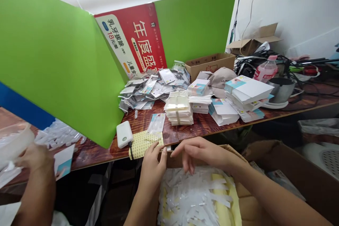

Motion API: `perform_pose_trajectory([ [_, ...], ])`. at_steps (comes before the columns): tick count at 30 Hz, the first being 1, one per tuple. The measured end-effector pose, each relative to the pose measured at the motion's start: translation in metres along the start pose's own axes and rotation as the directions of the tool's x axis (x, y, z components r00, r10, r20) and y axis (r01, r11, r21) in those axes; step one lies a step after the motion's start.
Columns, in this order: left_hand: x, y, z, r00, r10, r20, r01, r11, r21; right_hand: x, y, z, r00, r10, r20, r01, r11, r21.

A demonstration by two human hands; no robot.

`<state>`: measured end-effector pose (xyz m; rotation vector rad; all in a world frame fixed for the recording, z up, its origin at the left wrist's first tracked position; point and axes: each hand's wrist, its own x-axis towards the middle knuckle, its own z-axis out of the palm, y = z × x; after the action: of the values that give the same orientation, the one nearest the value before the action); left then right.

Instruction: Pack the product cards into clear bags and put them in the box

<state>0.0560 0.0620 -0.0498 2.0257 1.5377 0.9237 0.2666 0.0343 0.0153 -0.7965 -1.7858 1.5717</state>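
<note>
My left hand is at the table's front edge, fingers stretched out beside a yellow patterned sheet, thumb apart. Whether its fingertips touch the sheet is hard to see. To its right, my right hand hangs with loosely bent, parted fingers and nothing visible in them. Below it stands a cardboard box holding many white paper strips on yellow paper. Just beyond my left hand lies a small printed card packet. A white power bank with a black cable sits left of the sheet.
Heaped packets, a bundled cream stack and card stacks cover the table's back. Green boards stand upright. At left, another person's hand holds a translucent container near clear plastic pieces.
</note>
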Motion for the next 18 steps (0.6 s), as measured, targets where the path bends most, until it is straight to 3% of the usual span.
perform_pose_trajectory([
  [4,0.001,-0.007,0.005,0.997,0.031,0.073,-0.040,0.992,0.117,0.002,0.007,0.002,0.996,-0.002,-0.093,-0.037,0.913,-0.407],
  [8,0.000,-0.007,0.003,0.998,-0.002,0.066,-0.013,0.976,0.218,0.004,0.017,0.000,0.974,-0.002,-0.227,-0.170,0.655,-0.736],
  [13,-0.001,0.007,-0.018,0.990,-0.043,0.135,0.008,0.969,0.246,0.008,0.027,-0.009,0.946,0.095,-0.311,-0.321,0.420,-0.849],
  [18,-0.005,0.021,-0.025,0.986,-0.036,0.160,-0.009,0.963,0.270,0.002,0.037,-0.009,0.934,0.221,-0.280,-0.340,0.315,-0.886],
])
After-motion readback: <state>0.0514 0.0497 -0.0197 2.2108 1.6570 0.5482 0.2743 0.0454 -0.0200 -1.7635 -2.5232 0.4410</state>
